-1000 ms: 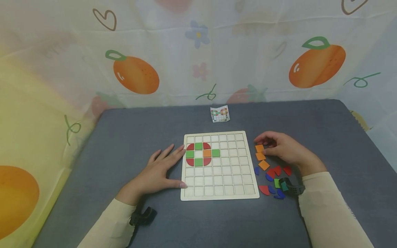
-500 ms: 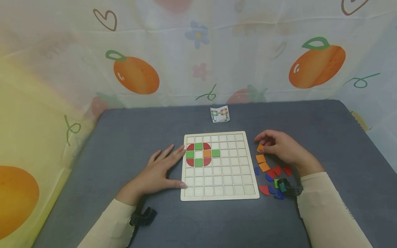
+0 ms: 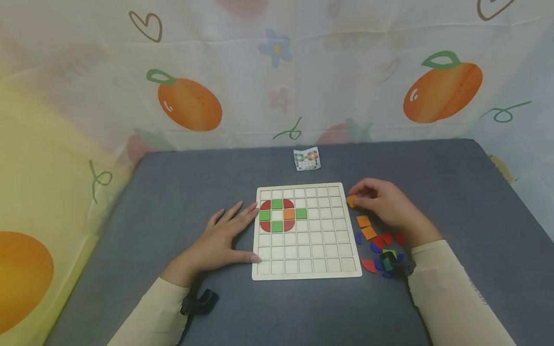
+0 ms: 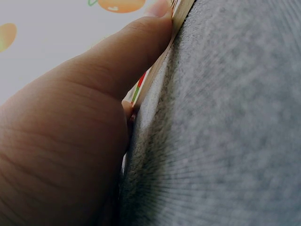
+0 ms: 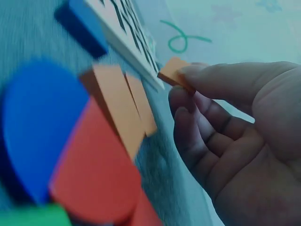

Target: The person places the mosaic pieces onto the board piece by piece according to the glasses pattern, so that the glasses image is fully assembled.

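Note:
My right hand [image 3: 383, 202] pinches an orange square tile [image 5: 175, 73] between thumb and fingers, at the right edge of the white gridded board [image 3: 316, 252]. Spread beside the board's left edge, my left hand [image 3: 220, 240] touches it with the thumb [image 4: 136, 42] and fingertips. Toward the board's upper left, red quarter-round pieces [image 3: 265, 226], green squares [image 3: 277, 203] and one orange square [image 3: 288, 214] sit in the grid's cells. Two loose orange squares [image 3: 366, 227] lie on the table below my right hand.
Right of the board lie loose red pieces [image 3: 369, 265], blue rounded pieces [image 3: 358, 238] and a green square [image 3: 391, 252], partly hidden by the right wrist's strap [image 3: 396, 264]. A small printed pattern card [image 3: 307, 159] lies behind the board on the grey table [image 3: 207, 178].
My right hand has picked up the topmost loose orange tile and moved it left to the board's edge. The left hand has stayed in place.

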